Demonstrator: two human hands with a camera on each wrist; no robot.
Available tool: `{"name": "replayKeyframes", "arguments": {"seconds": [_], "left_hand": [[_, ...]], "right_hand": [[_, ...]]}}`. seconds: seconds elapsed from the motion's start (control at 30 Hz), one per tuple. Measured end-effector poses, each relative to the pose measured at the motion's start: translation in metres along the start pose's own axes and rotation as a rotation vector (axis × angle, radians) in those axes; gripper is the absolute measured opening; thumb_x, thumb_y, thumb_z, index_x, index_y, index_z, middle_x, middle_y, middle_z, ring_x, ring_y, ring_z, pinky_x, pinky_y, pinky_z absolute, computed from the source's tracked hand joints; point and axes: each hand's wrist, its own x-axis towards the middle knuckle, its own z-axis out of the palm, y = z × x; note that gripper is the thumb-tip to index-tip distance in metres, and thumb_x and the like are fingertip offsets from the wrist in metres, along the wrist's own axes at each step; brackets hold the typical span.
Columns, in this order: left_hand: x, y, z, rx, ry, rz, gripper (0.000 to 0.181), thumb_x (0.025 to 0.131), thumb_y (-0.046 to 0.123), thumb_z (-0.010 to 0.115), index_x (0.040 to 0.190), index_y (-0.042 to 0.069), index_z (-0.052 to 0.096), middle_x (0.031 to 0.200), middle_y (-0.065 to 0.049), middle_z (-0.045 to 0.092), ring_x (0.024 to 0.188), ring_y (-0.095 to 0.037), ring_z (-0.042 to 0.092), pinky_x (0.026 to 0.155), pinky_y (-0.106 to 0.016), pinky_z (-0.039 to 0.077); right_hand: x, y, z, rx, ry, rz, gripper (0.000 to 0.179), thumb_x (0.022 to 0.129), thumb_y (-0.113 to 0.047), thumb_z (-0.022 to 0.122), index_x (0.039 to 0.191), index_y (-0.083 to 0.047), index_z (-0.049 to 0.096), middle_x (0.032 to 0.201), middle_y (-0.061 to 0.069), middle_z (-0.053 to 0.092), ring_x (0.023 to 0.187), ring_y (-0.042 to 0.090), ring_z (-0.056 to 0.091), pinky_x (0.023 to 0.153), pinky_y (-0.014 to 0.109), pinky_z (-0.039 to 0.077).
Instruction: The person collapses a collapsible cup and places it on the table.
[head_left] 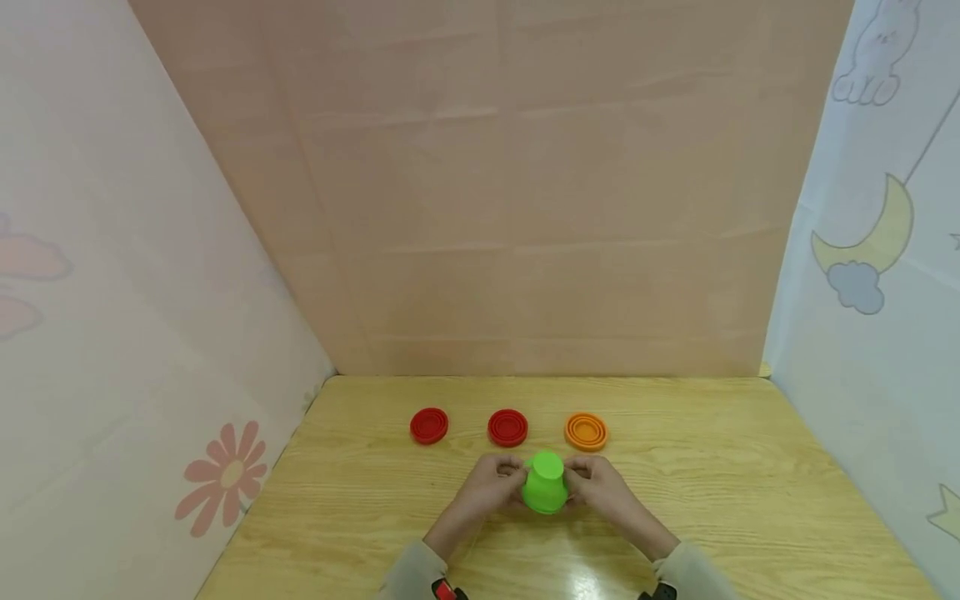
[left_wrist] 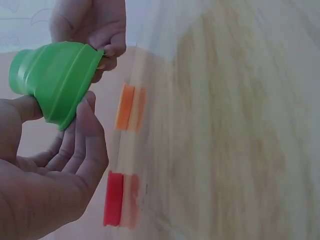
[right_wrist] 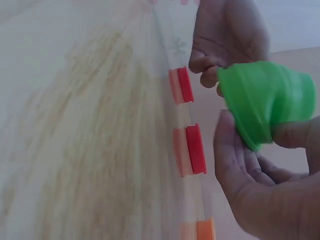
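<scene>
A green collapsible silicone cup [head_left: 545, 483] is held off the table between both hands, extended, with its narrow base facing up and its wide rim down. My left hand [head_left: 486, 486] pinches one side of it, thumb on the outer wall and fingers at the rim, as the left wrist view of the green cup [left_wrist: 57, 80] shows. On the opposite side my right hand [head_left: 603, 490] grips it the same way; in the right wrist view its thumb presses a dent into the cup wall [right_wrist: 262, 100].
Beyond the hands, three flattened collapsible cups lie in a row on the wooden table [head_left: 720, 483]: a red cup [head_left: 429, 426] at left, another red cup [head_left: 507, 427] in the middle, an orange cup [head_left: 587, 432] at right. A beige backdrop [head_left: 525, 208] and patterned side walls enclose the table.
</scene>
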Motion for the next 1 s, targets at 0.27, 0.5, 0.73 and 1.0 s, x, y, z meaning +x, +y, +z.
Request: {"name": "replayKeyframes", "arguments": {"seconds": [0.27, 0.5, 0.73, 1.0], "left_hand": [[0.000, -0.001, -0.004, 0.104, 0.064, 0.120, 0.027, 0.105, 0.016, 0.062, 0.123, -0.001, 0.073, 0.106, -0.014, 0.075, 0.084, -0.013, 0.072, 0.074, -0.034, 0.066], [0.003, -0.003, 0.003, 0.177, 0.133, 0.138, 0.023, 0.104, 0.013, 0.064, 0.118, 0.000, 0.076, 0.103, -0.013, 0.076, 0.087, -0.010, 0.068, 0.069, -0.024, 0.062], [0.009, -0.002, 0.011, 0.294, 0.241, 0.237, 0.020, 0.102, 0.012, 0.066, 0.113, 0.000, 0.078, 0.096, -0.007, 0.077, 0.082, -0.003, 0.062, 0.069, -0.018, 0.054], [0.011, 0.005, 0.017, 0.222, 0.237, 0.166, 0.030, 0.106, 0.034, 0.064, 0.110, 0.007, 0.078, 0.097, -0.002, 0.075, 0.084, -0.005, 0.063, 0.067, -0.020, 0.054]], "right_hand": [[-0.005, -0.004, -0.008, 0.056, -0.136, -0.022, 0.053, 0.099, -0.014, 0.072, 0.140, 0.015, 0.052, 0.121, 0.016, 0.072, 0.106, 0.018, 0.073, 0.096, 0.043, 0.063], [-0.004, -0.003, -0.005, 0.024, -0.060, 0.013, 0.053, 0.091, -0.013, 0.081, 0.132, 0.011, 0.057, 0.109, 0.011, 0.071, 0.099, 0.016, 0.070, 0.086, 0.026, 0.061], [-0.001, 0.002, 0.002, 0.062, 0.008, 0.011, 0.047, 0.088, -0.008, 0.082, 0.124, 0.008, 0.058, 0.103, 0.006, 0.073, 0.097, 0.015, 0.069, 0.086, 0.028, 0.060], [0.002, 0.001, 0.006, 0.030, 0.149, 0.032, 0.052, 0.086, -0.006, 0.080, 0.132, 0.007, 0.060, 0.119, 0.015, 0.068, 0.097, 0.018, 0.070, 0.085, 0.027, 0.062]]}}
